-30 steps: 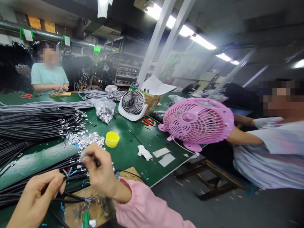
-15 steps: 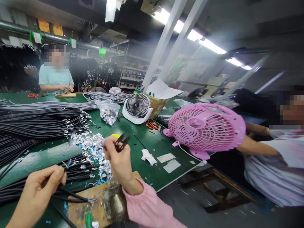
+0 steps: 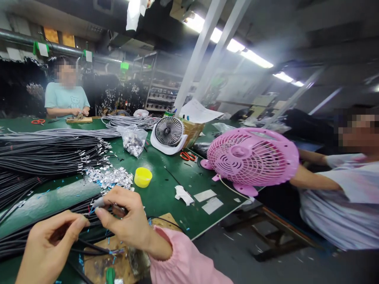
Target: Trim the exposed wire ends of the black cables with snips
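Note:
My left hand (image 3: pixel 55 240) is closed in a pinch around the end of a black cable, mostly hidden by the fingers. Thin coloured wires (image 3: pixel 91 210), red and blue among them, fan out from that end. Right beside it, my right hand (image 3: pixel 127 221) brings thumb and a grey-covered fingertip to the wires. Small dark snips (image 3: pixel 118 210) are tucked in this hand, largely hidden by the fingers. Under both hands lie more black cables (image 3: pixel 20 241) and a wooden board (image 3: pixel 96 262) with a green knob (image 3: pixel 110 275) on it.
Foil scraps (image 3: pixel 114 177) lie by a yellow cup (image 3: pixel 143 177). Beyond are a bag of parts (image 3: pixel 133 141), a white fan (image 3: pixel 168 134), orange-handled scissors (image 3: pixel 188 156) and a pink fan (image 3: pixel 251 157). One person (image 3: pixel 67 96) sits across the table (image 3: pixel 166 197), another (image 3: pixel 334 189) at right.
My right hand has come down and left to the wires by my left hand, its snips turned back into the palm. The yellow cup is now uncovered.

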`<state>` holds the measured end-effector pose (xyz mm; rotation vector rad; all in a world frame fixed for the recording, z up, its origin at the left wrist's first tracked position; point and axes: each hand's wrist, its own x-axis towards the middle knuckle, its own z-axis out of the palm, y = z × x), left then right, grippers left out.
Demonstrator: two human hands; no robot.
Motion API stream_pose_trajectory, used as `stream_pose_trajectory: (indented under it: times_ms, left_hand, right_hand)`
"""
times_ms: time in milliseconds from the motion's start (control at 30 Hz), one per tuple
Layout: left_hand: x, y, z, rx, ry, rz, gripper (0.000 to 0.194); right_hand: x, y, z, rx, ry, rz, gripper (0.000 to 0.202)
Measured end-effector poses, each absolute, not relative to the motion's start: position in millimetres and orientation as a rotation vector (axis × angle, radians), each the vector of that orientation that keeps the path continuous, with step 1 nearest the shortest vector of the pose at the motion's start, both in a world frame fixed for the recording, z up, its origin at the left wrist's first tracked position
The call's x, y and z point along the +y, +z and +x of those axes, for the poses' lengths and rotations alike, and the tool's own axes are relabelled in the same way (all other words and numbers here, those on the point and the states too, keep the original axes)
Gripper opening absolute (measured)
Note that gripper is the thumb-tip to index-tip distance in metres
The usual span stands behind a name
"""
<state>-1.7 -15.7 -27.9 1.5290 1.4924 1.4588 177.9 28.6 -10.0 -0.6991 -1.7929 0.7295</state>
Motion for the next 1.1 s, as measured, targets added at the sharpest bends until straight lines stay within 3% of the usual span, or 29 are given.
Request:
stream_pose_trajectory:
  times_ms: [200, 633, 900, 1100]
  left_hand:
    - [-16.4, -36.0, 2.6, 1.495, 1.540, 1.525, 0.035]
    - [-17.0, -34.9, 3.9, 1.475, 1.627, 1.580, 0.031]
    - [-17.0, -32.5, 5.6, 1.428, 1.621, 1.650, 0.034]
    - [-17.1, -30.4, 6.8, 1.415, 1.642, 1.695, 0.031]
  right_hand:
    - [27.8, -36.6, 177.3, -1.770, 0.499, -0.530, 0.011]
    - [25.3, -15.3, 174.3, -1.702, 0.725, -0.759, 0.023]
    - [26.0, -16.5, 171.6, -1.772, 0.456, -0.700, 0.027]
    - [31.8, -40.7, 174.2, -1.793, 0.486, -0.630, 0.016]
